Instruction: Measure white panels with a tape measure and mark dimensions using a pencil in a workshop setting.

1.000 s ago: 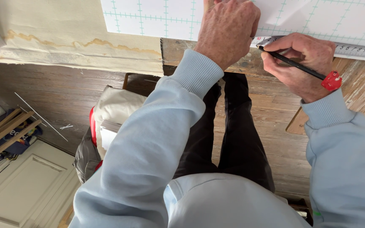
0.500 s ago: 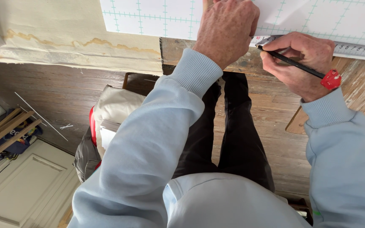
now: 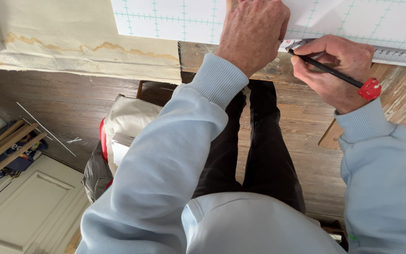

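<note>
Nothing had shifted since a second earlier: the left hand [image 3: 252, 35] pressed flat on the gridded white board [image 3: 175, 19], above the steel ruler [image 3: 395, 55]; the right hand [image 3: 337, 70] pinched the black pencil [image 3: 327, 70], tip at the ruler's end.

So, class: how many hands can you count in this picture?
2. The left hand presses flat on the white gridded sheet; the right hand holds a black pencil against the ruler. None seem hidden.

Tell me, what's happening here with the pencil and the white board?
A person leans over a white gridded board. The left hand presses flat on it, while the right hand holds a black pencil with a red cap, its tip at a metal ruler along the board's lower edge.
</note>
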